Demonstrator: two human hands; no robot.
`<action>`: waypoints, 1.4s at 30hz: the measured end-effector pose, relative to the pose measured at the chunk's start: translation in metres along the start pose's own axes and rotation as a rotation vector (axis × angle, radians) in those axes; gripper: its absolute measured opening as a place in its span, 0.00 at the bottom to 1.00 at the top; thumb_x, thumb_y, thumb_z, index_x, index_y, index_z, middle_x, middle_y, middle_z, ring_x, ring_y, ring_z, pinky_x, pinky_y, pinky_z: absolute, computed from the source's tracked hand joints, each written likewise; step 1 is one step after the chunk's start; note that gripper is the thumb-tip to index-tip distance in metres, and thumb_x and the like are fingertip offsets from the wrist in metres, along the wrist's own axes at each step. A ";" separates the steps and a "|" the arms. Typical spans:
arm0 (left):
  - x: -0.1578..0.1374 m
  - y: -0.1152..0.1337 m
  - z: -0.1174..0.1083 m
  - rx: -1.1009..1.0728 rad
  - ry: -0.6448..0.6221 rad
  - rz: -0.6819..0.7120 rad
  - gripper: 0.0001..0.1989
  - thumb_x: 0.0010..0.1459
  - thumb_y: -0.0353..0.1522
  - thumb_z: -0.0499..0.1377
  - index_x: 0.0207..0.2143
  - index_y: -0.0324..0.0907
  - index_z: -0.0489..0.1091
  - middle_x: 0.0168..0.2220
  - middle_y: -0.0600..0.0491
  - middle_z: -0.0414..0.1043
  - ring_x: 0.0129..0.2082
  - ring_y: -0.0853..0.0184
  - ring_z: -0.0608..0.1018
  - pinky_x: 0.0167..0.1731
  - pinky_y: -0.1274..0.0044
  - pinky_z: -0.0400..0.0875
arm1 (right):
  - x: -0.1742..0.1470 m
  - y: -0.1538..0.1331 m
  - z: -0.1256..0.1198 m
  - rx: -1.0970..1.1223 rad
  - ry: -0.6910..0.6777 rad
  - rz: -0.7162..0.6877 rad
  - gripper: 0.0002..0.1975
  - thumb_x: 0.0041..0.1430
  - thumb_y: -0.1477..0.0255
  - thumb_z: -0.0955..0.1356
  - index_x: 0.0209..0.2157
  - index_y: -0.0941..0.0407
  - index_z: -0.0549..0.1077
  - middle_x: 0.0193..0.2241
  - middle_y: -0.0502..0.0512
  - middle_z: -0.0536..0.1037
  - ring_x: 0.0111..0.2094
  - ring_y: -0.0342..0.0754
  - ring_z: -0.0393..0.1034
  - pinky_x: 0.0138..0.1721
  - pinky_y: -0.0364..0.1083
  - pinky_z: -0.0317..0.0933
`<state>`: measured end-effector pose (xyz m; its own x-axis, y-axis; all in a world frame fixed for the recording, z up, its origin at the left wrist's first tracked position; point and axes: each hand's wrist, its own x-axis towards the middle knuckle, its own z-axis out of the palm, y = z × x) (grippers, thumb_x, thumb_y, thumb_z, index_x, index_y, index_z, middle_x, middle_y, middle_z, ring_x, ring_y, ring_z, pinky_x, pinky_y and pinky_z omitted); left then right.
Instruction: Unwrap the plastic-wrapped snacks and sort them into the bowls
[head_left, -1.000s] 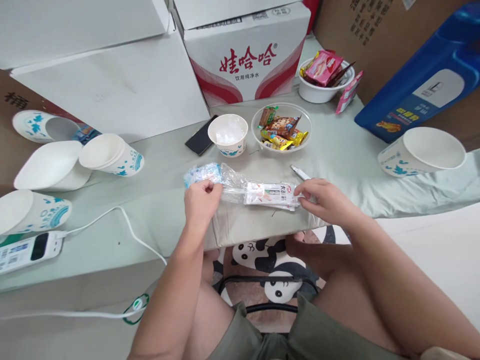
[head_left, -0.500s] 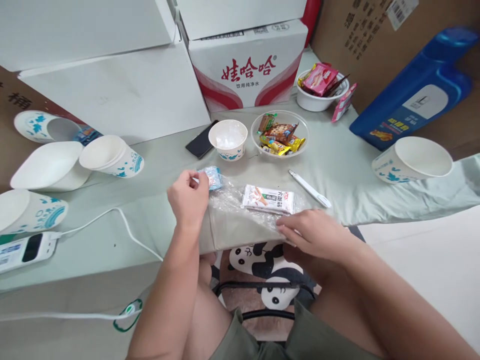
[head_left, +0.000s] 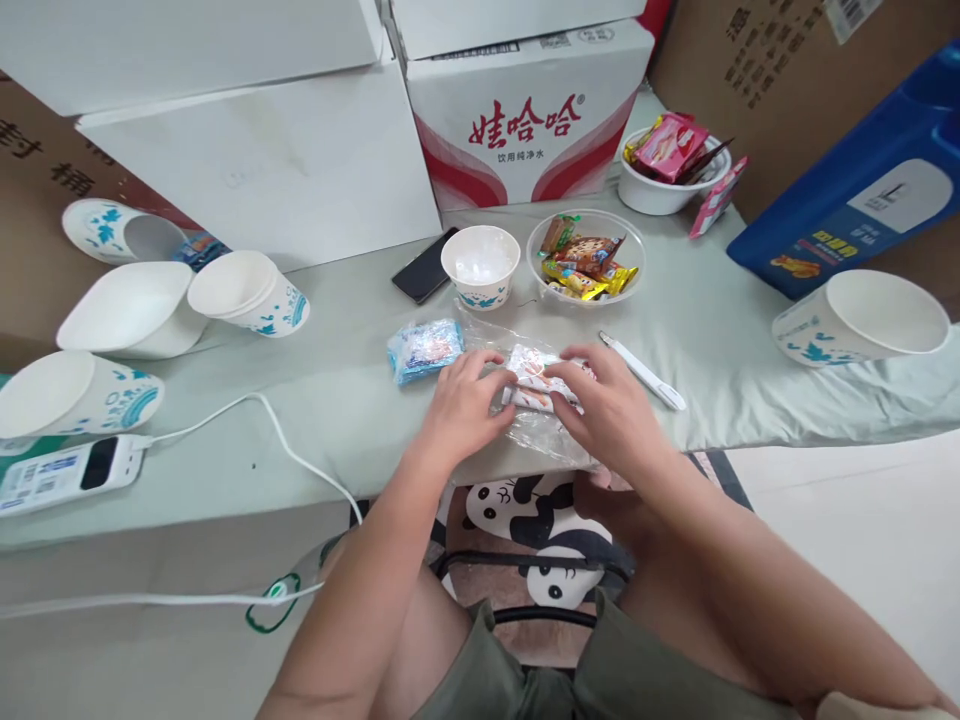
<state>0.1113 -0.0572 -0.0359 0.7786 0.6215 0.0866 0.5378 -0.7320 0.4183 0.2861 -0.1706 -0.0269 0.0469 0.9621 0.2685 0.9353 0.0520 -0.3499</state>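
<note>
White snack packets (head_left: 531, 398) with printed pictures lie on a clear plastic film (head_left: 544, 435) near the table's front edge. My left hand (head_left: 469, 405) curls its fingers and thumb against their left end. From the right, my right hand (head_left: 611, 405) bends over them, thumb and fingers on the wrappers. Part of the packets is hidden under the fingers. Left of them, untouched, is a blue-and-white packet (head_left: 426, 350) in shiny wrap. A white utility knife (head_left: 643, 372) lies just beyond my right hand.
Behind are a paper bowl (head_left: 481, 268), a phone (head_left: 424, 267) and a clear bowl (head_left: 534, 262) of snacks. A white tub (head_left: 651, 192) of packets and a blue bottle (head_left: 832, 215) stand right. Paper cups (head_left: 281, 305) and a cabled power bank (head_left: 71, 478) are left.
My left hand has left the blue-and-white packet and moved right to the white packets. My right hand has come up from the film's edge onto them. The view has shifted slightly left.
</note>
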 end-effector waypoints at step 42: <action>0.011 -0.009 0.003 -0.009 -0.284 -0.161 0.43 0.52 0.28 0.58 0.71 0.35 0.51 0.73 0.39 0.51 0.74 0.49 0.53 0.70 0.56 0.52 | 0.027 0.015 -0.009 -0.329 -0.286 0.300 0.16 0.68 0.71 0.58 0.51 0.55 0.72 0.43 0.62 0.83 0.39 0.58 0.78 0.35 0.51 0.59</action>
<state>0.1163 -0.0444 -0.0411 0.7437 0.6255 -0.2360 0.6593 -0.6277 0.4139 0.3051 -0.1460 -0.0166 0.2748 0.9588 -0.0718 0.9583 -0.2792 -0.0614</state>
